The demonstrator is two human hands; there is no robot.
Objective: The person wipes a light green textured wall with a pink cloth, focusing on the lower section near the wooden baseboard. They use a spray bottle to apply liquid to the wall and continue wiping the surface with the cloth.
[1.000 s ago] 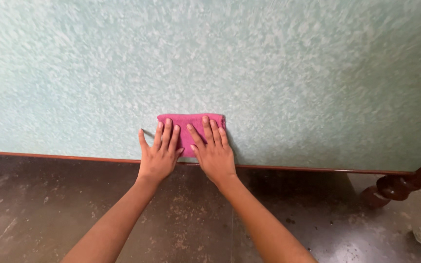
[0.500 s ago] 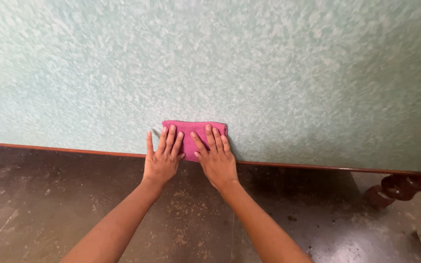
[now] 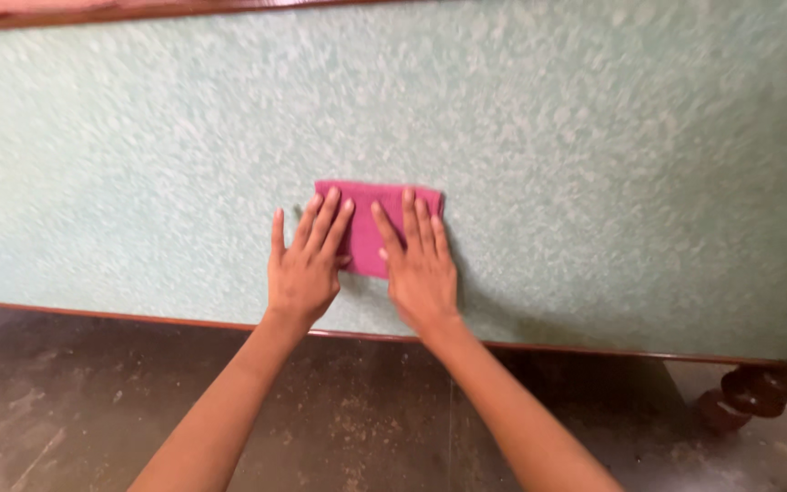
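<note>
**A:** As the head camera looked down, where was each hand?

**B:** The left hand (image 3: 302,273) and the right hand (image 3: 421,269) lay side by side, close but apart. Both were flat, palms down, fingers stretched and a little spread. Neither was clenched or gripped anything.

**A:** And the cloth?

**B:** The pink cloth (image 3: 371,205) lay under the fingers of both hands, folded into a rectangle. Its far edge showed just past the fingertips. The left hand covered the near left part, though its thumb and outer finger lay on the bare top. The right hand covered more of the right part. Its heel sat off the cloth, on the table (image 3: 594,182).

**A:** What lay around them?

**B:** Pale green speckled tabletop ran well out to both sides and ahead of the fingers. Behind the wrists ran the wooden rim (image 3: 548,346), then the floor (image 3: 366,419), mottled and dusty. A turned wooden leg (image 3: 758,387) stood far to the right of the right hand.

**A:** Which step did it look like?

**B:** I judged it a wiping stroke, with the cloth pressed flat on the top under both hands.

**A:** What would another stroke call for?

**B:** Even pressure from both palms, I think, so the fold slid as one piece without bunching. There was plenty of unwiped top on either side.
</note>
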